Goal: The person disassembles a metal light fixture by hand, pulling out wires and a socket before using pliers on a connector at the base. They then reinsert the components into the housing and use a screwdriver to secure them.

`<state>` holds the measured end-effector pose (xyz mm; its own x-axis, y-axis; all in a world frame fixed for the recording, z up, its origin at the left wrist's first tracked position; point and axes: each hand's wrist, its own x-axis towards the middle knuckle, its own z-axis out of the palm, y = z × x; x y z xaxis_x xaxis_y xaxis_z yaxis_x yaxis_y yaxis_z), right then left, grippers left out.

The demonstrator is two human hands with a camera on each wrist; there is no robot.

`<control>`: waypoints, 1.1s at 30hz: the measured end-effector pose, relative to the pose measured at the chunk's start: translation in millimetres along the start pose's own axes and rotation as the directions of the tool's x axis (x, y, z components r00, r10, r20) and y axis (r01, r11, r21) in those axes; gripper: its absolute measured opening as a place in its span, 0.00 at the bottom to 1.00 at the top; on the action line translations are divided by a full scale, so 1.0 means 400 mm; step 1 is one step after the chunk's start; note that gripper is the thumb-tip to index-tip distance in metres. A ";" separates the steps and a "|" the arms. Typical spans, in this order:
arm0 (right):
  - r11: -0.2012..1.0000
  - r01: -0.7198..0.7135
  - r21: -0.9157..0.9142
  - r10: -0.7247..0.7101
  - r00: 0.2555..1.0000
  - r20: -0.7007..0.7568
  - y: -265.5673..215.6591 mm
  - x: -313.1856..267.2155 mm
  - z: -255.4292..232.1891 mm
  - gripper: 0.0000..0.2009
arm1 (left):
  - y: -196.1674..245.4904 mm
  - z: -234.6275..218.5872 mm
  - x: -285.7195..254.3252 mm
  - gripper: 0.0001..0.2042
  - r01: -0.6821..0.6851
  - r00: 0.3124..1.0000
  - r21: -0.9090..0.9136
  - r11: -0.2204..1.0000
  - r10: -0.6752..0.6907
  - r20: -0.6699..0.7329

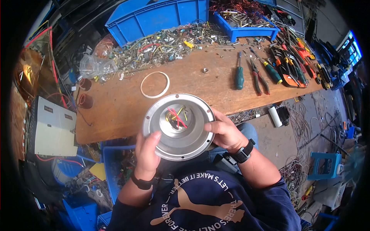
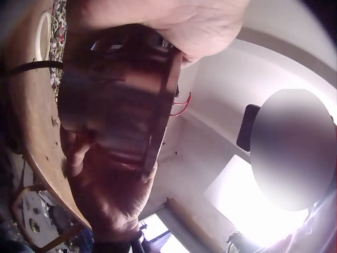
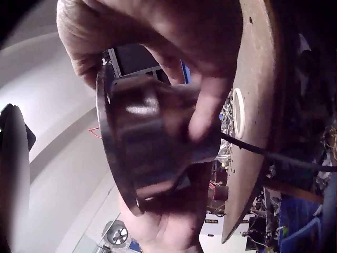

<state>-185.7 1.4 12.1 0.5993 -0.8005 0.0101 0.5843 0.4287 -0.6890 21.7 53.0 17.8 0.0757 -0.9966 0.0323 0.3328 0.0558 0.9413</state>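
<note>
A round, silvery flanged metal housing [image 1: 181, 148] is held over the front edge of the workbench, its wide mouth facing up toward the head camera. Red and yellow wires [image 1: 178, 118] lie loose inside it. My left hand [image 1: 148, 152] grips its left side, thumb over the rim. On the right, my right hand [image 1: 226, 133] holds the flange, with the thumb on the inner wall and fingers wrapped beneath. A dark cable [image 3: 274, 155] runs from the housing's back in the right wrist view. Beyond it on the bench lies a cream ring [image 1: 168, 85].
A green-handled screwdriver [image 1: 239, 77], red-handled pliers [image 1: 260, 81] and several other tools lie on the bench [image 1: 119, 119] at right. Small scrap [image 1: 154, 50] is heaped along the back, below a blue bin [image 1: 162, 19]. A blue tray [image 1: 246, 31] holds more scrap.
</note>
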 end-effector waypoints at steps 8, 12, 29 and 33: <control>1.000 0.014 -0.027 -0.015 0.999 -0.033 0.009 0.004 -0.007 0.35 | 0.006 0.008 0.012 0.23 0.054 0.998 -0.017 0.998 -0.055 -0.009; 1.000 0.005 0.007 -0.005 0.999 -0.054 0.016 0.005 -0.016 0.33 | 0.006 0.009 0.018 0.24 0.054 0.998 -0.057 0.997 -0.052 0.031; 0.998 -0.046 0.041 0.049 0.997 -0.065 0.006 0.005 -0.003 0.29 | -0.017 -0.023 0.040 0.25 0.159 0.987 -0.246 0.956 -0.151 0.053; 0.998 -0.044 -0.036 0.041 0.996 -0.076 0.008 0.002 0.000 0.35 | -0.021 -0.034 0.041 0.25 0.180 0.983 -0.285 0.942 -0.165 0.078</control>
<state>-183.4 2.1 9.8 0.5798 -0.8114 -0.0734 0.5372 0.4484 -0.7144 33.1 37.0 5.6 -0.0534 -0.9938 -0.0973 0.5946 -0.1099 0.7964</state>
